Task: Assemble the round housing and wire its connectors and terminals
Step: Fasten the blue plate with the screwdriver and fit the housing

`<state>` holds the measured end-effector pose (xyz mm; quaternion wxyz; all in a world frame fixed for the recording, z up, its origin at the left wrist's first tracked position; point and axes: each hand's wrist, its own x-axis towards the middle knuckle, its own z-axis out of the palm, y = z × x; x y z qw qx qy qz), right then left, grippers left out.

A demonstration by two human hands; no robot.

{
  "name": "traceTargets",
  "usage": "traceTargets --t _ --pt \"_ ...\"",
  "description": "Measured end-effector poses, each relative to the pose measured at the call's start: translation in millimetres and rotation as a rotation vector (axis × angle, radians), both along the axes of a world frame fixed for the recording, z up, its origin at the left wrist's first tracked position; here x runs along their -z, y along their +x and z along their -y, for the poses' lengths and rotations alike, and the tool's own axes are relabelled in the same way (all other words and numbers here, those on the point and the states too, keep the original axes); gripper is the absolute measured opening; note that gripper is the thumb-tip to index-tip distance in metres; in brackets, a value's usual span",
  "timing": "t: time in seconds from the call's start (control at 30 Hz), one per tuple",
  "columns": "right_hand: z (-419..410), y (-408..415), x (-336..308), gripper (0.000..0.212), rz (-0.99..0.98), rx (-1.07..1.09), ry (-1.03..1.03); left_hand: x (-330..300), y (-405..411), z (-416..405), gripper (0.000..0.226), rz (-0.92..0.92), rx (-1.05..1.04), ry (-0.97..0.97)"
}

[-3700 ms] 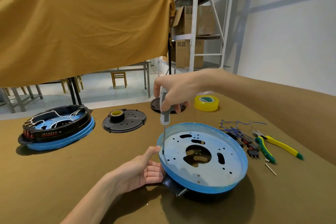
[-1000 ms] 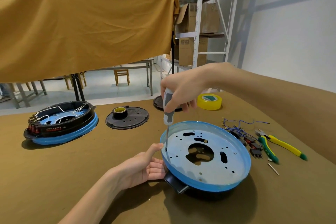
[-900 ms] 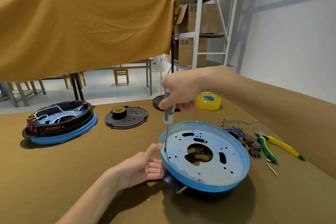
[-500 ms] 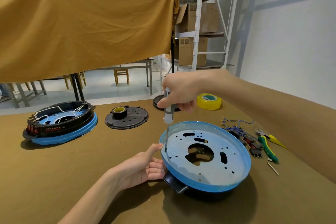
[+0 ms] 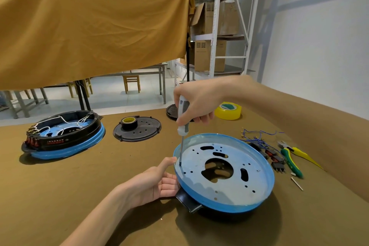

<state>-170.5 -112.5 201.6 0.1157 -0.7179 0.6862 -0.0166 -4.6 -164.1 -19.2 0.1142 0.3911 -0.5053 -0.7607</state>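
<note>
**A:** What does your head camera show of the parts themselves?

**B:** Your round housing [image 5: 223,170] is a shallow blue pan with a smooth rim, its pale flat floor punched with small holes, slots and one big ragged opening in the middle; a black plastic tab juts from under its near edge. It sits on the table near you, right of centre. Your right hand [image 5: 196,104] is wrapped tight round the grey-and-white handle of the screwdriver [image 5: 182,124], held upright, its thin steel tip down in a hole by the pan's left rim. Your left hand [image 5: 157,182] cups that same edge, thumb on the rim, fingers curled beneath.

**A:** Anything different from half a second ago?

**B:** Hardly: both your grips and the tip's spot match. More of the yellow-handled pliers [image 5: 293,158] shows past your forearm.

**A:** And around you?

**B:** The table [image 5: 60,185] wears a matte olive-brown cloth. A second housing [image 5: 63,136] with white wires lies far left, a black perforated disc [image 5: 137,129] carrying a tape roll beside it, yellow tape [image 5: 228,110] behind your hand, and blue wires [image 5: 259,138] with connectors at right. A mustard cloth [image 5: 89,26] hangs overhead; metal shelving [image 5: 217,26] holds cardboard boxes.
</note>
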Motion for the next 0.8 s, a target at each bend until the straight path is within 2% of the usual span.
traceTargets --t 0.27,0.47,0.6,0.67,0.8 --pt "-7.6 -9.3 11.6 0.036 0.036 0.024 -0.098 -0.7 1.1 -0.1 0.075 -0.005 -0.011 -0.002" --pt "-6.5 -6.5 5.5 0.041 0.026 0.063 -0.062 -1.3 -1.8 -1.4 0.073 -0.001 -0.023 -0.013" --pt "-13.7 -8.9 8.4 0.033 0.061 0.065 -0.088 0.6 -0.8 -3.1 0.083 0.007 -0.048 -0.034" --pt "-24.6 -19.2 7.8 0.029 0.158 0.080 -0.102 1.1 -1.8 -6.2 0.085 -0.009 -0.076 -0.061" --pt "-62.5 -56.8 18.9 0.020 0.522 0.234 -0.248 4.5 -6.8 -13.1 0.073 -0.040 -0.192 -0.158"
